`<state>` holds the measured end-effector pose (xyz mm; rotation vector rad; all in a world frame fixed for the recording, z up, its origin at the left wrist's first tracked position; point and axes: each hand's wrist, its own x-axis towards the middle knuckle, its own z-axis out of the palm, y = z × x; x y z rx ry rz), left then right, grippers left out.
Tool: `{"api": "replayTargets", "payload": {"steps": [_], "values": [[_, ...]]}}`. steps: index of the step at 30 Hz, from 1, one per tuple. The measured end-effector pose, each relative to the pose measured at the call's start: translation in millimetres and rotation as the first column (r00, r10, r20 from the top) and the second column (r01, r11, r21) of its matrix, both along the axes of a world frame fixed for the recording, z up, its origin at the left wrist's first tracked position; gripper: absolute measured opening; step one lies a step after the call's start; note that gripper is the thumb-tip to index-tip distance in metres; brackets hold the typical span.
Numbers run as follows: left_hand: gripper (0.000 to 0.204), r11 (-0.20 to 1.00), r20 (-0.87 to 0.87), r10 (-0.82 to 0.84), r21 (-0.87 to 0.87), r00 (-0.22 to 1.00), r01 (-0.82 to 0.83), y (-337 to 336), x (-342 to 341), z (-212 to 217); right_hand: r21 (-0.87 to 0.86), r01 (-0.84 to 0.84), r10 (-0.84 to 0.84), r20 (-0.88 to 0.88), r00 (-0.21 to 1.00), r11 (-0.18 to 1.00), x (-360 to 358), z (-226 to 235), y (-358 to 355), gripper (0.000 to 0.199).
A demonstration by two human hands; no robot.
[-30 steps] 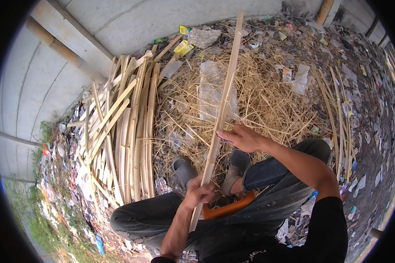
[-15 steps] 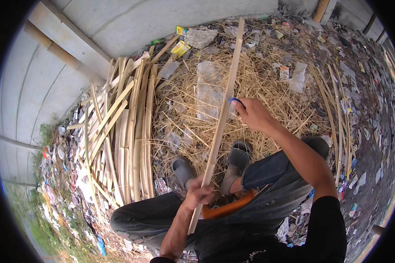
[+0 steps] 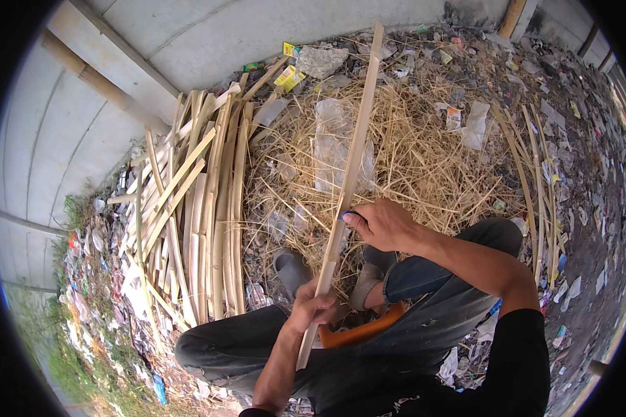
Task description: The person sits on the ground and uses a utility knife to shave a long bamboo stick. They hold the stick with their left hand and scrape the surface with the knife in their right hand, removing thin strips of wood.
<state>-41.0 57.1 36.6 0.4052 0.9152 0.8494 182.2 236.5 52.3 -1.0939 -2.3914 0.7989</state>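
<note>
Basically, nearest the cam = person's dark trousers (image 3: 247, 342), legs bent, knees out to L & R. Curved orange item (image 3: 365, 329) at the lap, betw. the legs, partly hidden; can't tell what it is. L hand (image 3: 313, 308) just above the lap, closed round the lower part of a long pale strip (image 3: 359, 146), bamboo-like, w/ its bottom end poking out below the fist. Strip runs up & away, slightly to the R, far end well past both hands, nr the wall. Grey shoes (image 3: 291, 271) on the ground either side of it, approx.

R hand (image 3: 384, 226) is further up the strip, fingers curled round a small blue thing (image 3: 346, 215), thumb side against the strip's R edge; most of the blue thing is hidden, so can't ID it.

Beyond: loose straw-like shavings (image 3: 424, 163) all over the ground, w/ a clear plastic sheet (image 3: 329, 167) among them, partly behind the strip. Big pile of similar strips (image 3: 209, 236) to the L, lying lengthwise, some crossed; a few thin strips (image 3: 531, 184) off to the R. Further back, yellow packet (image 3: 289, 78) nr a grey stone (image 3: 322, 61), then pale panelled wall (image 3: 257, 33).
</note>
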Motion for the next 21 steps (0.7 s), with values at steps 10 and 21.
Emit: {"api": "replayTargets", "payload": {"steps": [10,21], "values": [[0.066,1.0,-0.013,0.026,0.016,1.0,-0.026,0,2,-8,-0.149,0.044,-0.046,-0.007,0.999,0.988,-9,4,-6,0.054],[0.074,1.0,-0.07,-0.005,0.004,0.998,0.006,3,7,-13,-0.588,0.006,-0.041,-0.046,0.998,0.809,-5,-18,12,0.078]]}}
